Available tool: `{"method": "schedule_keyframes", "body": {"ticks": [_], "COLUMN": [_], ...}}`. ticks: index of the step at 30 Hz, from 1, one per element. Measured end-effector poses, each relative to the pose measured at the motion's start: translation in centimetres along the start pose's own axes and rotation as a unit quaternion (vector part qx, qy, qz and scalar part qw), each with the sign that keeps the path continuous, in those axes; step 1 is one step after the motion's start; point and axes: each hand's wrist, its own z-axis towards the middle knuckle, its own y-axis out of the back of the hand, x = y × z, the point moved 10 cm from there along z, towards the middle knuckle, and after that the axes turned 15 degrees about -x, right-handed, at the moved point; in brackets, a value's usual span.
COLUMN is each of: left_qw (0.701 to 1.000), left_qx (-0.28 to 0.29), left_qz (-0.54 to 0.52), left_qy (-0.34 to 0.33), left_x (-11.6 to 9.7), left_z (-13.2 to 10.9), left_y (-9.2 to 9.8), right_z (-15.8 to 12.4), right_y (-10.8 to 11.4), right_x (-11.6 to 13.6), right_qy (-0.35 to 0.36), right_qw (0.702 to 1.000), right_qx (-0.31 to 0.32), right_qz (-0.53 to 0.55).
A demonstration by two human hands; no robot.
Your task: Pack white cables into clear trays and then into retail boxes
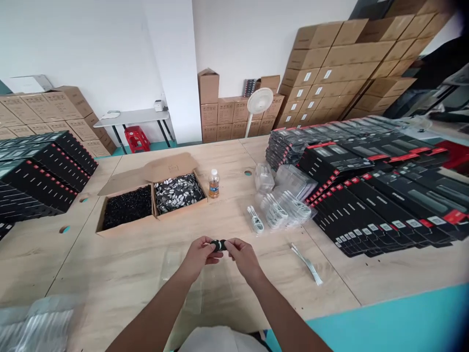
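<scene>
My left hand (201, 253) and my right hand (241, 252) meet over the middle of the table. Between them they pinch a small black piece with white marks (219, 245), one end in each hand's fingertips. Its exact kind is too small to make out. Just under and left of my hands lies a clear plastic tray (169, 264), faint against the wood. Beyond them, an open carton holds black-and-white pieces (179, 192) that look similar, and small black parts (128, 207) fill the compartment to its left.
A drink bottle (214, 184) stands beside the carton. White bundled cables (276, 211), loose white strips (307, 264) and clear plastic packs (293, 181) lie to the right. Stacked black boxes (381, 210) flank the right, more black boxes (40, 181) the left. Clear trays (40, 325) sit front left.
</scene>
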Motion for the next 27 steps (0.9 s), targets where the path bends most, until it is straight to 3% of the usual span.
{"method": "schedule_keyframes", "body": {"ticks": [3, 8, 14, 18, 22, 24, 27], "left_qw": [0.998, 0.988, 0.978, 0.98, 0.984, 0.983, 0.973], "left_qx": [-0.06, -0.134, -0.141, -0.117, -0.096, -0.109, -0.164], "left_qz": [0.02, 0.072, 0.152, 0.16, 0.148, 0.147, 0.16], "left_qy": [0.008, 0.01, 0.007, -0.007, -0.027, -0.034, -0.041], "left_x": [2.5, 6.7, 10.6, 11.0, 10.2, 9.9, 9.9], "left_z": [-0.1, -0.9, -2.0, -2.2, -2.2, -2.1, -2.2], "left_y": [3.4, 8.7, 10.3, 9.3, 9.0, 10.3, 14.4], "right_z": [-1.1, -3.7, -5.9, -6.4, -6.6, -6.7, -7.0], "right_y": [0.2, -1.0, -3.2, -4.5, -7.6, -9.2, -11.3], "right_x": [-3.0, -6.7, -8.0, -6.7, -5.3, -5.4, -6.2], "right_qy": [0.014, 0.033, 0.056, 0.051, 0.051, 0.047, 0.038], "right_qw": [0.992, 0.973, 0.955, 0.962, 0.969, 0.969, 0.965], "right_qx": [0.003, 0.039, 0.093, 0.113, 0.157, 0.167, 0.183], "right_qz": [-0.126, -0.225, -0.278, -0.241, -0.183, -0.174, -0.185]}}
